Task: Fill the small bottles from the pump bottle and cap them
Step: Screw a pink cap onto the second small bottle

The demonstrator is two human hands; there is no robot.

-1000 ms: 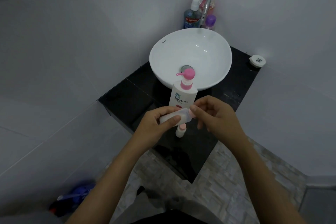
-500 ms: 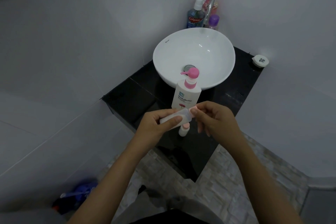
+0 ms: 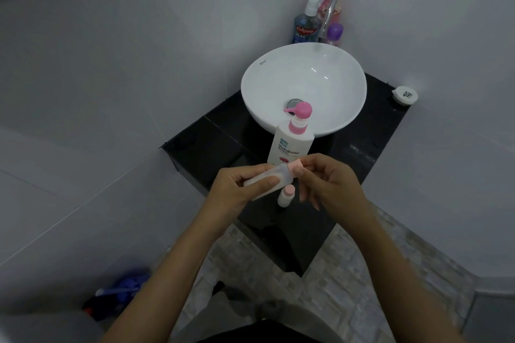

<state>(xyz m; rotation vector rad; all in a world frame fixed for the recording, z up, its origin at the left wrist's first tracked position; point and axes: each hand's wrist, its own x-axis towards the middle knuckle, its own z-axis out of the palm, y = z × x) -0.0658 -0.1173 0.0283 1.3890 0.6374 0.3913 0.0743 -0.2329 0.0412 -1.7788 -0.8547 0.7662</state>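
Note:
A white pump bottle [image 3: 289, 145] with a pink pump head stands on the black counter [image 3: 217, 145], in front of the sink. My left hand [image 3: 237, 186] grips a small translucent bottle [image 3: 274, 178], tilted almost flat, just in front of the pump bottle. My right hand [image 3: 328, 184] pinches the pink cap [image 3: 296, 166] at that bottle's mouth with thumb and fingertips. A second small bottle [image 3: 285, 196] with a pink cap stands upright on the counter below my hands.
A white bowl sink [image 3: 303, 86] sits on the counter with a curved tap [image 3: 331, 8] behind it. A blue mouthwash bottle [image 3: 305, 28] and a purple-capped bottle [image 3: 334, 32] stand in the corner. A small white round container [image 3: 404, 95] lies at the right. White walls close both sides.
My hands have stayed together on the small bottle. More of the pink cap now shows between my right fingertips, and the view has shifted slightly.

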